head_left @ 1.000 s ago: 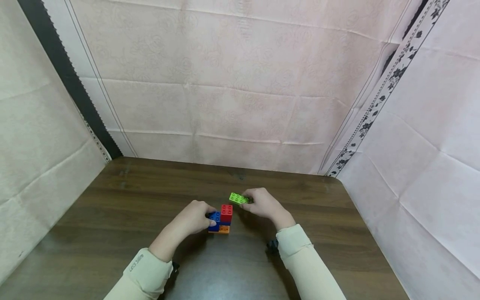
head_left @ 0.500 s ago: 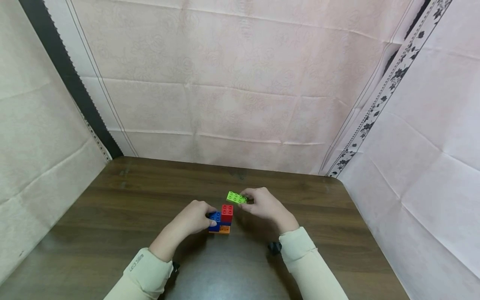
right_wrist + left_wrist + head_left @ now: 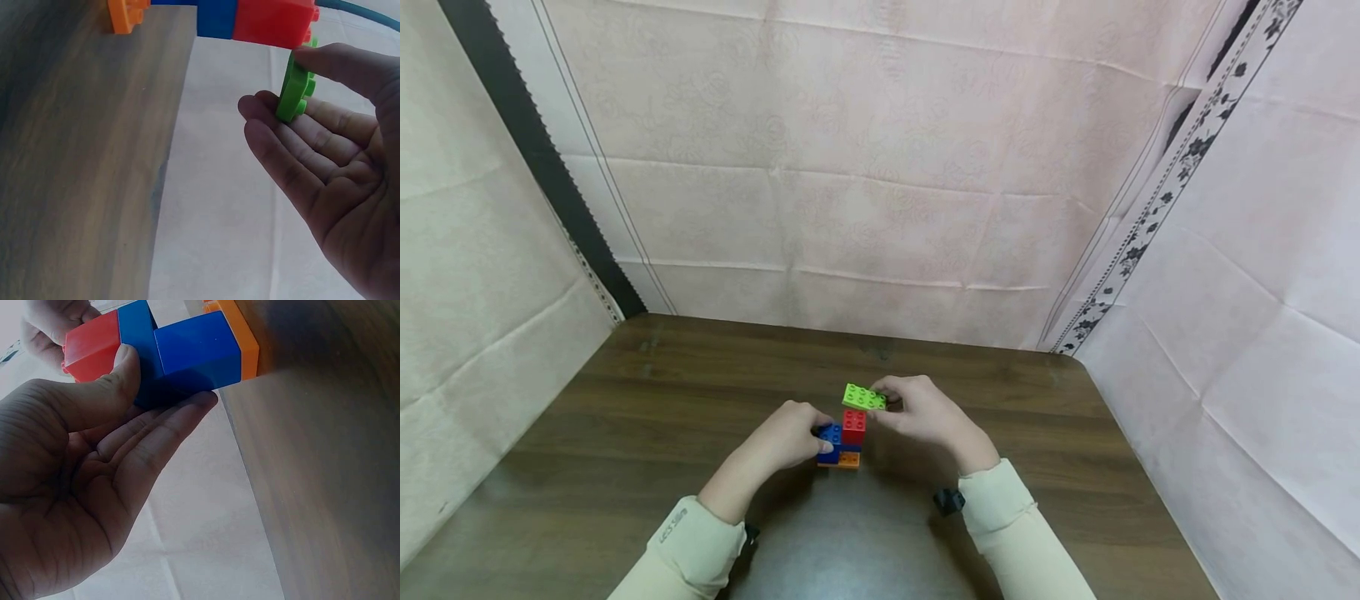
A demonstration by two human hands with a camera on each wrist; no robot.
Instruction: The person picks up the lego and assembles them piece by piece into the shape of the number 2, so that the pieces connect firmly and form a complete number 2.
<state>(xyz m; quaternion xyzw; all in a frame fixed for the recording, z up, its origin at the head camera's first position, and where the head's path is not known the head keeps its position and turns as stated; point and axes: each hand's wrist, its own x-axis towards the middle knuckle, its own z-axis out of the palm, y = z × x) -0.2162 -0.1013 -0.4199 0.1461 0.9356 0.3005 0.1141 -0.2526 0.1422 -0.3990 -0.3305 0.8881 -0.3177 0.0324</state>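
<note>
My left hand (image 3: pixel 787 435) grips a small stack of toy building bricks by its blue bricks (image 3: pixel 197 347), thumb on one side and fingers on the other. At the stack's bottom is a flat orange brick (image 3: pixel 849 459), resting on the table. A red brick (image 3: pixel 853 427) sits on top, at the right side. My right hand (image 3: pixel 928 414) pinches one end of a flat lime-green brick (image 3: pixel 863 397). In the right wrist view the green brick (image 3: pixel 294 90) is close beside the red brick's studded top; whether they touch I cannot tell.
Beneath the stack is a brown wooden table (image 3: pixel 700 400). Pale cloth (image 3: pixel 865 183) hangs behind its far edge, with more cloth on both sides. A black device (image 3: pixel 949 501) is strapped at the right wrist.
The right hand has carried the green brick leftward, from beyond the stack's right side to over the red brick. My left hand and the stack have stayed in place.
</note>
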